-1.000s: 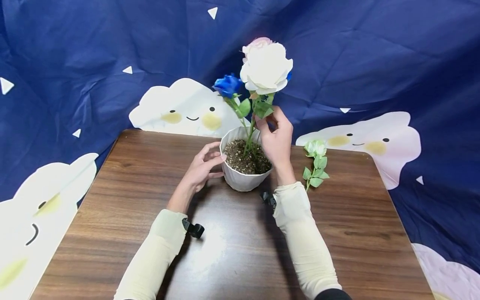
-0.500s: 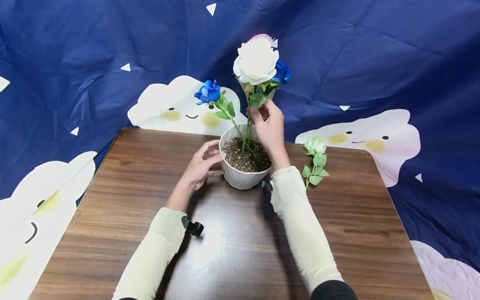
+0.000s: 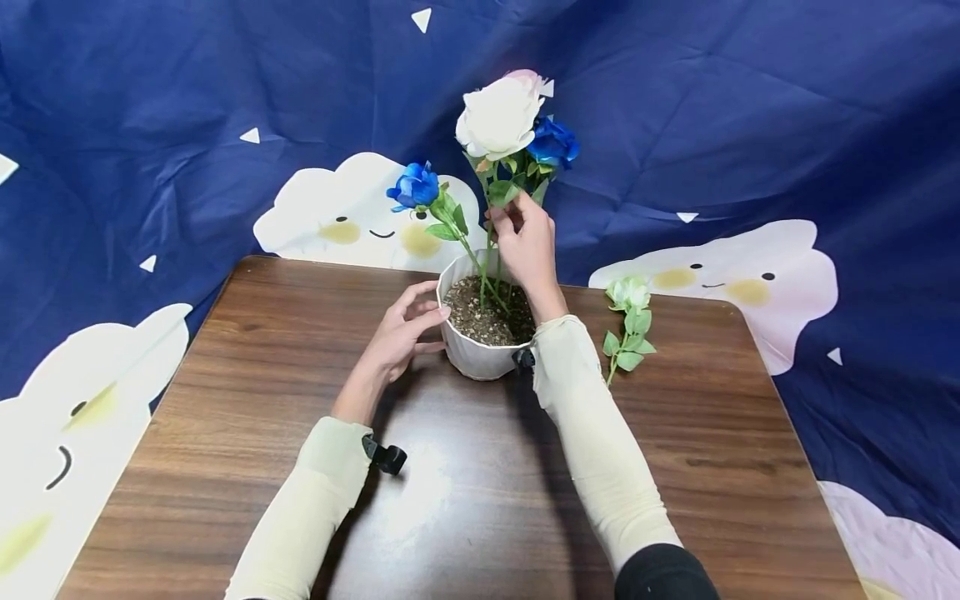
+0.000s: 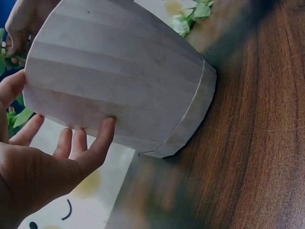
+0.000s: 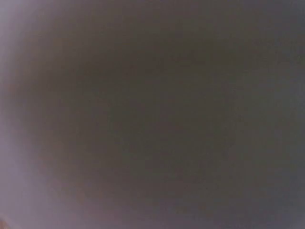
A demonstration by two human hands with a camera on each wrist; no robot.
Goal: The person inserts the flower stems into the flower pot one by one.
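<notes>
In the head view, my left hand [image 3: 397,337] holds the left side of a white flower pot [image 3: 486,360] filled with soil [image 3: 480,321]. The left wrist view shows its thumb at the rim and several fingers spread around the pot wall [image 4: 119,71]. My right hand [image 3: 528,246] pinches a stem under the large white rose [image 3: 498,117], above the soil. A pink rose [image 3: 531,79] is partly hidden behind the white one. One blue rose [image 3: 414,187] leans left in the pot, and another blue rose [image 3: 555,143] stands at the right. The right wrist view is only a blur.
A pale green rose [image 3: 630,325] lies on the brown wooden table [image 3: 690,433] to the right of the pot. Behind the table hangs a dark blue cloth [image 3: 675,108] printed with smiling clouds.
My right hand and the white rose have moved left and slightly up. The left blue rose now leans farther left, and the right blue rose has come into view. My left hand stays put.
</notes>
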